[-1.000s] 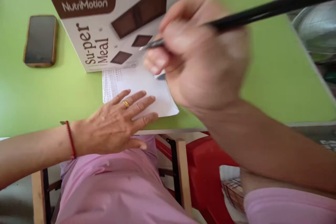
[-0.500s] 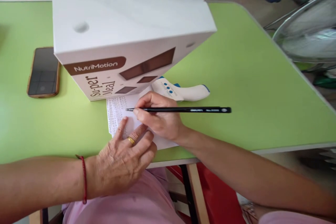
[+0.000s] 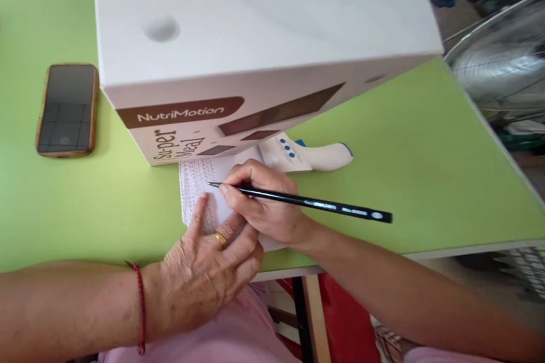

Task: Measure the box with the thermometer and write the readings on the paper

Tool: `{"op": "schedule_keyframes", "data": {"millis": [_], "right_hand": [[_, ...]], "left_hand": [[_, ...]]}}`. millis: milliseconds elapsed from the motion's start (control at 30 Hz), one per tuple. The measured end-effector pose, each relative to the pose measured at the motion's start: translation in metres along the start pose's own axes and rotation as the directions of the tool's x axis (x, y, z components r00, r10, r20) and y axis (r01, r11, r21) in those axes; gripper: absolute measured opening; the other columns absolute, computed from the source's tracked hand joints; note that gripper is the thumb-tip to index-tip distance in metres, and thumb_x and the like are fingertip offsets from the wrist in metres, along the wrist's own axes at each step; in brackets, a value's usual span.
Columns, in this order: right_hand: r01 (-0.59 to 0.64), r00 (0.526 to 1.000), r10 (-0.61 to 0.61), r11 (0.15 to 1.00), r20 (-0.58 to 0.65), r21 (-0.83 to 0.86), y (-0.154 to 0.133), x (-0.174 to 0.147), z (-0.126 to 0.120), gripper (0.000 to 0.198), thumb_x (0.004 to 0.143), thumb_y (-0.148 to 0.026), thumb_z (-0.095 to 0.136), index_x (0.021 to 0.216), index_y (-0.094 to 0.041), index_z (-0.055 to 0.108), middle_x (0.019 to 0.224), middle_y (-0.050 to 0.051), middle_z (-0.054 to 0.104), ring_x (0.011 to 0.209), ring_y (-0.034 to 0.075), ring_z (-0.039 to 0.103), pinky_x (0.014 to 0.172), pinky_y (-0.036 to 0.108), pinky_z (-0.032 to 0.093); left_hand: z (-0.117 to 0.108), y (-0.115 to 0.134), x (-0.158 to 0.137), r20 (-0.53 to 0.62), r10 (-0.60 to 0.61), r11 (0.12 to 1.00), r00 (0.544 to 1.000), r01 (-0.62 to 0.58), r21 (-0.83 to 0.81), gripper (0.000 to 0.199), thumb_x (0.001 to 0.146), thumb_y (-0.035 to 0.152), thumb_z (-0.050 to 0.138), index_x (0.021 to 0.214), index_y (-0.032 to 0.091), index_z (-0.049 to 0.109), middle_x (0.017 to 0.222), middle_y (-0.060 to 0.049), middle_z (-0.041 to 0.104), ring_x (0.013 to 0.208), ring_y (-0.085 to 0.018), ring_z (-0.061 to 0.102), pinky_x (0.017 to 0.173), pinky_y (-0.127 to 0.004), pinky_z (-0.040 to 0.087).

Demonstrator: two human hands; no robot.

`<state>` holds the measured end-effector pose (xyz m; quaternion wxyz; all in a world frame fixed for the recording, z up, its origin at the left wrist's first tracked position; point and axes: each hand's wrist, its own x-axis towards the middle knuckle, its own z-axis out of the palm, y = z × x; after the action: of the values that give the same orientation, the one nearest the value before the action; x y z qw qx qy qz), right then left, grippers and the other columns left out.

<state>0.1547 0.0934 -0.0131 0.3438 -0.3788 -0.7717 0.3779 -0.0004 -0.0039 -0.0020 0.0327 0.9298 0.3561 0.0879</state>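
My right hand (image 3: 264, 201) pinches a slim black pen (image 3: 323, 204) with pale lettering, its silvery tip on the paper. Under both hands lies a small stack of white paper (image 3: 219, 195) with rows of handwriting along its left side. My left hand (image 3: 213, 266), with a gold ring and a red cord bracelet, rests on the paper with fingers spread. Just beyond my right hand lies a white infrared thermometer (image 3: 326, 156) with blue buttons, partly covered by the box. That tall white NutriMotion box (image 3: 264, 11) stands behind the paper and hides its far edge.
A phone (image 3: 68, 108) in a brown-edged case lies screen up on the green table (image 3: 404, 170), left of the box. A fan (image 3: 502, 57) stands past the table's right edge. Below the near edge there is a chair (image 3: 313, 317) beside red cloth.
The view has shifted closer, so the box looks larger. The pen's rear end has swung toward me, and its tip sits slightly farther right and lower in the picture. My left hand stays on the paper.
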Motion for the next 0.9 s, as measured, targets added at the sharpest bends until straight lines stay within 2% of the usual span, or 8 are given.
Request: {"op": "schedule_keyframes", "data": {"millis": [333, 467, 800, 900], "right_hand": [[-0.028, 0.998, 0.029, 1.0, 0.058, -0.004, -0.0022, 0.0007, -0.0023, 0.016, 0.089, -0.022, 0.063, 0.074, -0.022, 0.057, 0.063, -0.004, 0.063, 0.055, 0.009, 0.056, 0.054, 0.021, 0.047], [-0.002, 0.999, 0.002, 1.0, 0.052, 0.004, -0.0028, 0.0013, -0.0018, 0.016, 0.089, -0.02, 0.062, 0.074, -0.022, 0.055, 0.063, -0.005, 0.062, 0.055, 0.008, 0.055, 0.053, 0.02, 0.048], [-0.041, 0.997, 0.041, 0.999, 0.072, 0.003, -0.0041, 0.0012, -0.0033, 0.017, 0.088, -0.02, 0.062, 0.073, -0.022, 0.055, 0.063, -0.004, 0.062, 0.055, 0.009, 0.056, 0.054, 0.021, 0.048], [-0.023, 0.999, 0.023, 1.0, 0.043, 0.006, -0.0035, 0.0008, -0.0032, 0.016, 0.088, -0.02, 0.063, 0.074, -0.022, 0.055, 0.063, -0.005, 0.062, 0.054, 0.008, 0.056, 0.053, 0.021, 0.048]], "left_hand": [[-0.0016, -0.0002, 0.0011, 0.01, 0.002, 1.0, 1.0, -0.002, 0.008, 0.042, 0.1, 0.024, 0.042, 0.137, 0.021, 0.061, 0.147, -0.006, 0.053, 0.142, -0.032, 0.042, 0.112, -0.069, 0.046], [-0.0033, -0.0004, 0.0021, 0.01, 0.008, 1.0, 1.0, -0.008, 0.013, 0.042, 0.1, 0.023, 0.041, 0.138, 0.021, 0.061, 0.145, -0.006, 0.054, 0.14, -0.032, 0.045, 0.112, -0.068, 0.047], [-0.002, -0.0003, 0.0019, 0.005, 0.007, 1.0, 1.0, -0.007, 0.008, 0.043, 0.1, 0.02, 0.039, 0.136, 0.022, 0.062, 0.143, -0.006, 0.055, 0.14, -0.032, 0.045, 0.111, -0.069, 0.047], [-0.0018, 0.0003, 0.002, 0.006, 0.003, 1.0, 1.0, -0.003, 0.015, 0.043, 0.1, 0.02, 0.039, 0.136, 0.022, 0.062, 0.144, -0.005, 0.055, 0.141, -0.033, 0.043, 0.111, -0.069, 0.047]]}}
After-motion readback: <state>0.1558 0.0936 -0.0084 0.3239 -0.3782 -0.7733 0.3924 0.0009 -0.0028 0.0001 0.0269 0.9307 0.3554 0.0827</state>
